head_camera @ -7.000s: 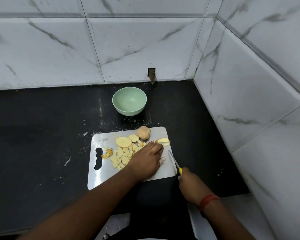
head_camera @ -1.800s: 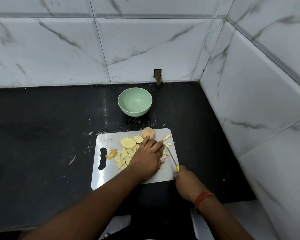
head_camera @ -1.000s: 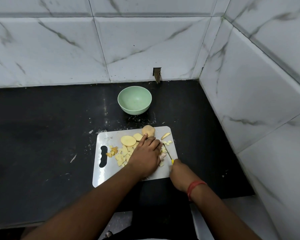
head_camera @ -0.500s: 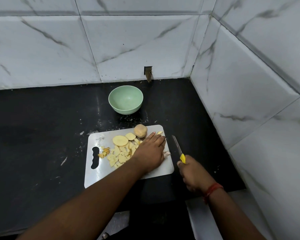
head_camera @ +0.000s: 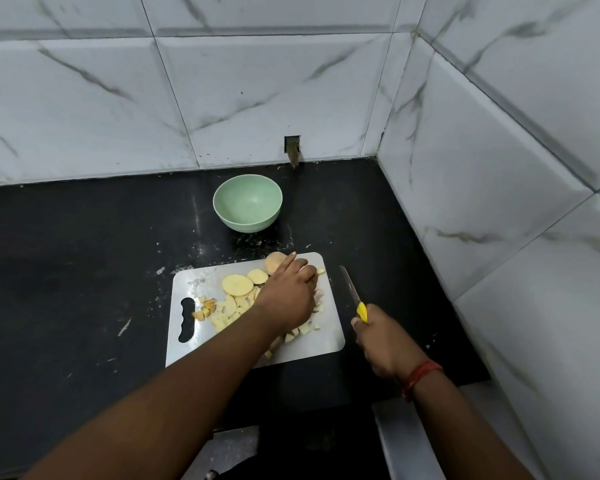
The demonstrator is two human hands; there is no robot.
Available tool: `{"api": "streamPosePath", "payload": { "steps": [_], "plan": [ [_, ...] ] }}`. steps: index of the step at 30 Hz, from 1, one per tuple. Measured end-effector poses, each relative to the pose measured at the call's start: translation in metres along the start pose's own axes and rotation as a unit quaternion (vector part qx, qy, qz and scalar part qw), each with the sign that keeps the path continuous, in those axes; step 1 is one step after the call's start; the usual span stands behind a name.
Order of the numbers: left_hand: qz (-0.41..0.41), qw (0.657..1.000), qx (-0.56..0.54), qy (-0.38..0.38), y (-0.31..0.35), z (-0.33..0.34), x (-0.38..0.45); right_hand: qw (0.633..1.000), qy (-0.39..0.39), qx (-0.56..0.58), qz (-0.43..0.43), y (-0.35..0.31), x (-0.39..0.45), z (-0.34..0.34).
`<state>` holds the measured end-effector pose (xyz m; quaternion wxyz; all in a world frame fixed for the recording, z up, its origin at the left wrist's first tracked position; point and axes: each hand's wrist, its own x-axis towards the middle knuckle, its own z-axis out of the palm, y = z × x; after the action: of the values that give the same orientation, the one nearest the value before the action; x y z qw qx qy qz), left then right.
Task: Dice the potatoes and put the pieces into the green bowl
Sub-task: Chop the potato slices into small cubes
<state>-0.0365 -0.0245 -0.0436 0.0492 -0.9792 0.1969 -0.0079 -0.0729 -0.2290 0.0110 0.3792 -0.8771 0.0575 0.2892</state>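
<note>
A steel cutting board (head_camera: 187,285) lies on the black counter. On it are round potato slices (head_camera: 237,285), a heap of diced pieces (head_camera: 230,311) and an uncut potato end (head_camera: 273,262) at the far edge. My left hand (head_camera: 288,296) lies over the pieces at the board's right side, fingers reaching toward the potato end; what is under it is hidden. My right hand (head_camera: 381,337) grips a yellow-handled knife (head_camera: 351,289), its blade held off the board's right edge. The green bowl (head_camera: 247,207) stands empty behind the board.
Marble-tiled walls close off the back and the right side of the counter (head_camera: 66,254). A small hole with a stub (head_camera: 292,150) sits in the back wall above the bowl. Crumbs lie around the board.
The knife has left the board and now sits to its right. My left hand has slid over the diced pieces toward the board's far right corner.
</note>
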Motion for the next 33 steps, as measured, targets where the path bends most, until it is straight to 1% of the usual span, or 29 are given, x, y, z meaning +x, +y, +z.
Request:
{"api": "streamPosePath", "payload": {
  "steps": [2, 5, 9, 13, 20, 24, 27, 33],
  "plan": [
    [0.026, 0.999, -0.021, 0.005, -0.004, 0.003, -0.006, 1.000, -0.002, -0.025, -0.012, -0.001, -0.004, 0.000],
    [0.048, 0.998, -0.042, 0.018, -0.008, 0.007, -0.017, 0.994, -0.007, -0.105, -0.026, -0.005, -0.009, 0.008],
    [0.027, 0.998, -0.041, 0.047, -0.006, 0.016, -0.024, 0.986, -0.012, -0.165, -0.028, -0.014, -0.003, 0.021],
    [0.016, 0.997, -0.050, 0.057, -0.005, 0.020, -0.024, 0.983, 0.007, -0.185, 0.008, -0.022, 0.008, 0.027],
    [0.006, 0.999, -0.029, 0.045, -0.001, 0.023, -0.024, 0.974, -0.007, -0.223, 0.039, -0.034, 0.023, 0.040],
    [-0.011, 0.999, -0.037, 0.036, 0.002, 0.025, -0.024, 0.970, -0.011, -0.239, 0.035, -0.027, 0.018, 0.042],
    [-0.012, 0.998, -0.032, 0.043, 0.003, 0.025, -0.025, 0.968, -0.019, -0.247, 0.029, -0.013, 0.007, 0.040],
    [-0.006, 0.996, -0.054, 0.069, 0.000, 0.028, -0.030, 0.975, 0.010, -0.223, 0.000, -0.016, 0.001, 0.031]
  ]
}}
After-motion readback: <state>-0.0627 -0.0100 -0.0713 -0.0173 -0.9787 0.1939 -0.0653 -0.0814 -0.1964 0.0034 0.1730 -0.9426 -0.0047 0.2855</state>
